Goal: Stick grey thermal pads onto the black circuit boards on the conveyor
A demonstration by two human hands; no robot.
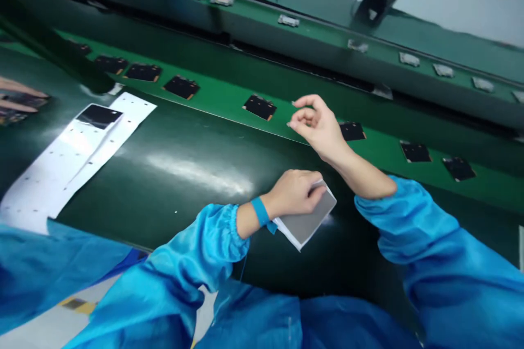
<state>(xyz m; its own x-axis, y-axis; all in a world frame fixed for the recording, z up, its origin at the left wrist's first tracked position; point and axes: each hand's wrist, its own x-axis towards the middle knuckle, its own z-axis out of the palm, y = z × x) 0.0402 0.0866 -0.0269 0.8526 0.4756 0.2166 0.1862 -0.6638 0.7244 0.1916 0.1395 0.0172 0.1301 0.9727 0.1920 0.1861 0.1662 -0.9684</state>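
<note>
My left hand point(295, 192), with a blue band at the wrist, rests over a flat grey panel point(305, 227) with white edges on the dark green table. Its thumb and curled fingers press on the panel's upper part. Above and to the right, my right hand point(319, 125) is raised near the green belt, its fingers curled and the index finger and thumb tips apart. Nothing shows between them. Beyond my right hand's fingertips lies a black board point(260, 107); another black board point(352, 131) is partly hidden behind that hand.
Several black boards lie along the green belt point(221, 106). Small silvery parts sit on the raised rail behind. At left are a white sheet point(49, 174) with a black panel point(99, 116), a slanting dark post point(53, 43) and another person's hand point(20, 95).
</note>
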